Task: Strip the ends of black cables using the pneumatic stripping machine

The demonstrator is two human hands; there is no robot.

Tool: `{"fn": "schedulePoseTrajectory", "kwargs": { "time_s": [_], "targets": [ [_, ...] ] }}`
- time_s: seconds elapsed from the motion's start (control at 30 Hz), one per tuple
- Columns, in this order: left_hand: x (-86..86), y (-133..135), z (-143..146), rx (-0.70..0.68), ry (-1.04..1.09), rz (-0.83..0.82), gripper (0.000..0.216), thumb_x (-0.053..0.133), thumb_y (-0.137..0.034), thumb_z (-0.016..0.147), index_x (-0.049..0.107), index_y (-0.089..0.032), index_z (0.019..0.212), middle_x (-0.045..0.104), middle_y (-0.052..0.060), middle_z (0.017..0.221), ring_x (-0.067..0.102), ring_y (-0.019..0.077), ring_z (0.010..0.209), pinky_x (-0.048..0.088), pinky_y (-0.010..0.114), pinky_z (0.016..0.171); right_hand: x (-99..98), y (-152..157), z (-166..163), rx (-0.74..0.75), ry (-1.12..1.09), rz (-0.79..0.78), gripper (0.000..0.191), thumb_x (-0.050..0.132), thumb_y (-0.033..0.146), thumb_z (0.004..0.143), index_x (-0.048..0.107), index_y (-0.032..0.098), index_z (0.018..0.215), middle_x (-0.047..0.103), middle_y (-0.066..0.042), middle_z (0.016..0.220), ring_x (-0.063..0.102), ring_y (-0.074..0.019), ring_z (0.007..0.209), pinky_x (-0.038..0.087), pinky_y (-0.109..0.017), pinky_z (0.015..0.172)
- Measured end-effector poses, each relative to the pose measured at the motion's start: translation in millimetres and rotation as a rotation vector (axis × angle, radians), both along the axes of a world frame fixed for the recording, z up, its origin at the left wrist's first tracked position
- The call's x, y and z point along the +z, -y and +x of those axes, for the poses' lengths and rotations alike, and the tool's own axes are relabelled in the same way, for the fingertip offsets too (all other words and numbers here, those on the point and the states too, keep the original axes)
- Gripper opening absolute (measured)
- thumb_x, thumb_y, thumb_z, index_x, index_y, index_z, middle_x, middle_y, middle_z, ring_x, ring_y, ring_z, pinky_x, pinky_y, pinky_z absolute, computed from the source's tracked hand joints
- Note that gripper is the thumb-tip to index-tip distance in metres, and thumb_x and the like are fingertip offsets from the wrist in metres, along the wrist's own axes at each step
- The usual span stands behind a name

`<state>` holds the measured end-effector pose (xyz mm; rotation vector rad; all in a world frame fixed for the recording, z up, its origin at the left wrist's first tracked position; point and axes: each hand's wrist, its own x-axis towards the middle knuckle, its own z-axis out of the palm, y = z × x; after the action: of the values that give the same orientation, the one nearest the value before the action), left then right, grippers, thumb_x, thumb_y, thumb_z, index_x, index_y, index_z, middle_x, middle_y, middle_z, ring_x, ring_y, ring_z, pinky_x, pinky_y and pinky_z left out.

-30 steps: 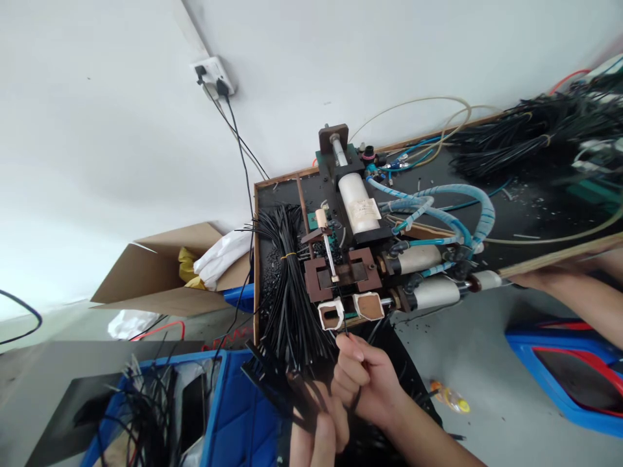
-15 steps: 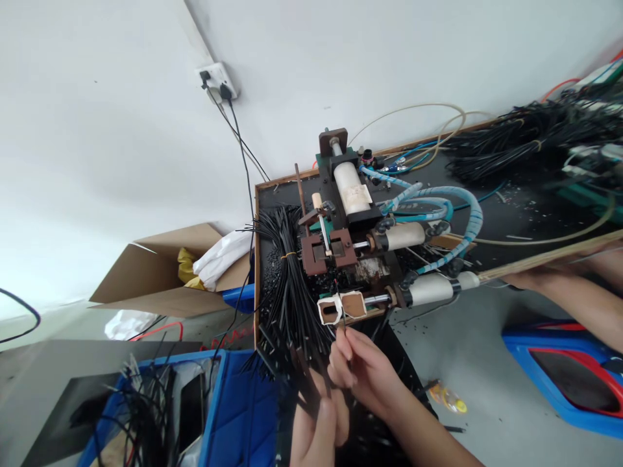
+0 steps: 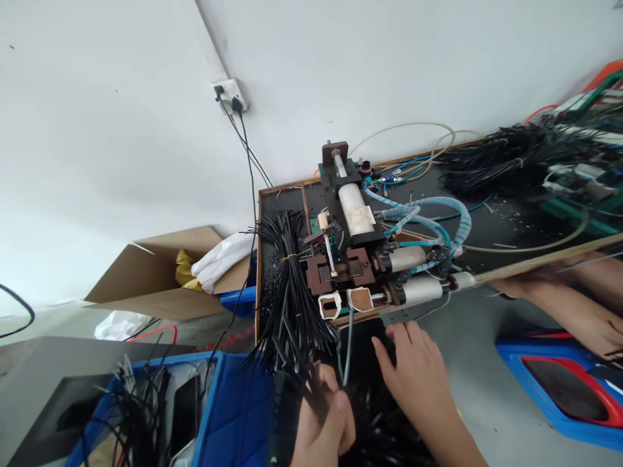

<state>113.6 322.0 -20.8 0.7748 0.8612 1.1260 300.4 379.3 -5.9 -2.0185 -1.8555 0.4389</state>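
Note:
My left hand (image 3: 327,415) is closed round a bunch of black cables (image 3: 304,383), which is blurred at its ends. To its right, my right hand (image 3: 419,373) has its fingers apart and holds nothing that I can see. In front of both hands stands a machine with cylinders (image 3: 355,207), brown upper jaws (image 3: 318,275) and two white-edged lower pads (image 3: 361,299) with a gap between them. A grey tube or cable (image 3: 349,350) runs down from the pads between my hands. Just left of the machine lies a tied bundle of black cables (image 3: 288,292).
More cable bundles (image 3: 487,155) lie farther right on the black bench (image 3: 516,224). Another person's arm (image 3: 559,305) reaches in at the right, above a blue and red stool (image 3: 559,389). At left are a cardboard box (image 3: 146,279) and a blue crate (image 3: 238,402) holding cables.
My right hand has let go of a thin cable at the pads and moved right, its fingers spreading. The pads and upper jaws have drawn apart. The left hand keeps its bunch.

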Motion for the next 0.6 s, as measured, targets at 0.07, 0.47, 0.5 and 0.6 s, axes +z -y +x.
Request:
{"fn": "schedulePoseTrajectory", "kwargs": {
  "time_s": [0.07,0.47,0.5,0.6],
  "targets": [
    [-0.2,-2,0,-0.001,0.005,-0.021,0.028,0.059,-0.051,0.109,0.044,-0.028,0.101,0.038,-0.015,0.049,0.02,0.0062,0.041,0.021,0.017,0.044,23.0,-2,-8,0.149,-0.383,0.062,0.026,0.053,0.035,0.106,0.072,0.019,0.116,0.068,-0.015,0.112,0.066,-0.0341,0.106,0.051,-0.049,0.094],
    [12.3,-10,3,0.144,0.103,0.078,0.034,0.06,-0.055,0.107,0.063,-0.023,0.095,0.058,-0.003,0.08,0.027,0.0017,0.044,0.022,0.018,0.045,18.1,-5,-65,0.058,-1.841,-0.31,0.04,0.07,0.052,0.102,0.067,0.019,0.079,0.056,0.001,0.076,0.031,-0.0095,0.053,0.032,-0.026,0.052],
    [14.4,-11,5,0.19,0.077,0.085,0.039,0.057,-0.054,0.108,0.065,-0.021,0.09,0.062,0.0,0.085,0.033,0.0026,0.044,0.024,0.02,0.045,17.2,-6,-68,-0.003,-1.89,-0.328,0.04,0.073,0.053,0.1,0.067,0.019,0.079,0.055,0.003,0.072,0.029,-0.0088,0.051,0.032,-0.025,0.052],
    [19.9,-16,8,0.346,-0.049,0.084,0.049,0.056,-0.054,0.108,0.064,-0.019,0.075,0.071,0.008,0.095,0.054,0.0122,0.054,0.043,0.027,0.052,18.2,-10,-73,-0.151,-1.972,-0.317,0.04,0.078,0.054,0.095,0.065,0.02,0.078,0.052,0.007,0.061,0.026,-0.0077,0.046,0.032,-0.024,0.05]
  ]
}}
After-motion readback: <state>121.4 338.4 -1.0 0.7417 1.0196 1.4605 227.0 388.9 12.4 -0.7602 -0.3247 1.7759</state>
